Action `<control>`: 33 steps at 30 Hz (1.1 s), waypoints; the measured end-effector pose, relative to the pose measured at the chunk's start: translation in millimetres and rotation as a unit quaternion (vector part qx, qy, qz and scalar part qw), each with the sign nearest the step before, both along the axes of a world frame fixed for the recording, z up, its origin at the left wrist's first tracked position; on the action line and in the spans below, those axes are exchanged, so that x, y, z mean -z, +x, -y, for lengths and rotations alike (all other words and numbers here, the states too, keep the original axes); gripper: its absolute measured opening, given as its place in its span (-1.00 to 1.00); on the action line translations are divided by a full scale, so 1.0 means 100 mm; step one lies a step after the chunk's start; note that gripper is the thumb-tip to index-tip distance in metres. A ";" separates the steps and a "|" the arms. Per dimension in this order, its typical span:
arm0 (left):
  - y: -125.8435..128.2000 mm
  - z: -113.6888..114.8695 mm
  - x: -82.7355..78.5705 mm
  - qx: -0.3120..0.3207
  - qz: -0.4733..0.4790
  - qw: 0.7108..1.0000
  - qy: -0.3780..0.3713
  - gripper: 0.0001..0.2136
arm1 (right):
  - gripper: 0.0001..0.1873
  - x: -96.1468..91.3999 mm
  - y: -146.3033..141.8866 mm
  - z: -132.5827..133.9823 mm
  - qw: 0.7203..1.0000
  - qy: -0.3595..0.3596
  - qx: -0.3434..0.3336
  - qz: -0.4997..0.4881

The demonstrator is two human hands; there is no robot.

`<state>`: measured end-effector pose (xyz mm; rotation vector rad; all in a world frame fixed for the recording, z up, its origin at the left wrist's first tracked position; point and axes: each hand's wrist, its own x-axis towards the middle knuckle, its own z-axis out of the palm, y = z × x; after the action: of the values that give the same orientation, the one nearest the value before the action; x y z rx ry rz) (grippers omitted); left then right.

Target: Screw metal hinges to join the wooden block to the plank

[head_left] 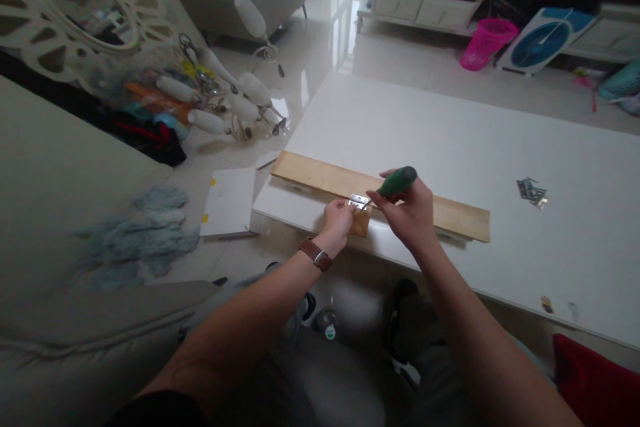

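My right hand (410, 210) is closed around a screwdriver (397, 181) with a green handle and a dark end. Its shaft slants down to the left, the tip at a silver metal hinge (359, 200). The hinge lies across a long wooden board (325, 175) and a small wooden block (361, 223) at the board's near side. My left hand (339, 219) is closed, fingertips pinched at the left of the hinge's lower leaf beside the screwdriver tip. Whatever sits between those fingers is too small to make out. A brown watch strap (316, 253) circles my left wrist.
The board rests on a white table (450, 133). More metal hinges (533, 193) lie in a pile to the right. On the floor left are a white box (229, 201), a lamp with several shades (245, 107) and bluish cloth (150, 227). A pink basket (487, 43) stands beyond.
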<state>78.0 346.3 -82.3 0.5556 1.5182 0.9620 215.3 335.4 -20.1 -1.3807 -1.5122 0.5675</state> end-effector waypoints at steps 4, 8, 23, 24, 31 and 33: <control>0.02 -0.01 -0.04 -0.003 -0.009 1.000 -0.014 -0.90 | -0.66 0.02 0.03 -0.01 0.999 -0.015 -0.003 -0.028; 0.03 -0.02 -0.04 -0.007 0.002 1.000 -0.022 -0.90 | -0.58 -0.04 0.05 -0.02 0.997 -0.034 -0.043 -0.057; 0.01 0.01 -0.02 0.009 -0.005 1.000 -0.006 -0.94 | -0.79 0.01 0.00 -0.01 1.000 0.012 -0.018 -0.007; 0.02 0.00 -0.02 0.008 -0.001 1.000 -0.009 -0.95 | -0.80 0.00 0.00 -0.01 1.000 0.008 -0.020 -0.008; 0.00 -0.02 -0.03 -0.014 0.004 1.000 0.000 -0.86 | -0.76 -0.13 -0.02 0.02 0.998 -0.019 -0.057 -0.020; 0.00 -0.02 -0.04 -0.015 0.007 1.000 0.003 -0.86 | -0.74 -0.13 -0.02 0.02 0.998 -0.021 -0.059 -0.021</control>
<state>77.9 348.2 -78.3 0.5308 1.5145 0.9915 213.5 333.7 -7.6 -1.3091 -1.5634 0.7011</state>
